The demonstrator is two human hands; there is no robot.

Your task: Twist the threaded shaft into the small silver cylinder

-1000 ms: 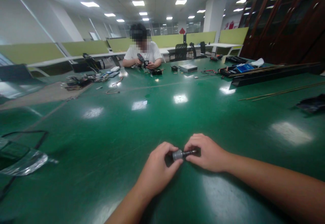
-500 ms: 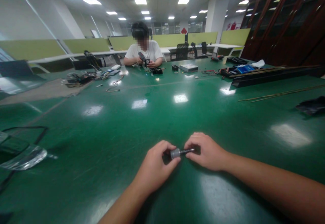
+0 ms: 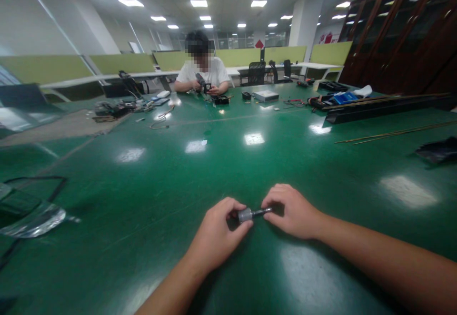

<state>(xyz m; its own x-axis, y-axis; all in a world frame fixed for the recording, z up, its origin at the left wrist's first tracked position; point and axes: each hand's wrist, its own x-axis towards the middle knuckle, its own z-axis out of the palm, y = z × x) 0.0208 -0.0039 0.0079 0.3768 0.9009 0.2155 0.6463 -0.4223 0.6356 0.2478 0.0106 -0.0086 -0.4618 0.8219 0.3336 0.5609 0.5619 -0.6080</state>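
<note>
A small silver metal cylinder with a thin dark shaft [image 3: 245, 215] lies level between my hands, just above or on the green table. The thumb and fingers of my left hand [image 3: 218, 227] pinch its thick silver end. On the shaft's far right tip, the thumb and fingertips of my right hand [image 3: 291, 212] are closed. Between the two hands the dark middle of the shaft shows. The exact kind of part is too small to make out.
The green table [image 3: 160, 177] spreads out ahead. A clear plastic object [image 3: 34, 220] sits at the left. A person [image 3: 203, 72] works across the table with a dark tool. Thin rods [image 3: 396, 132], a black channel [image 3: 378, 108] and a black pouch [image 3: 439, 150] lie at the right.
My right hand has shifted slightly up and right along the shaft, so a little more of it shows. My left hand has moved very slightly left, still holding the cylinder.
</note>
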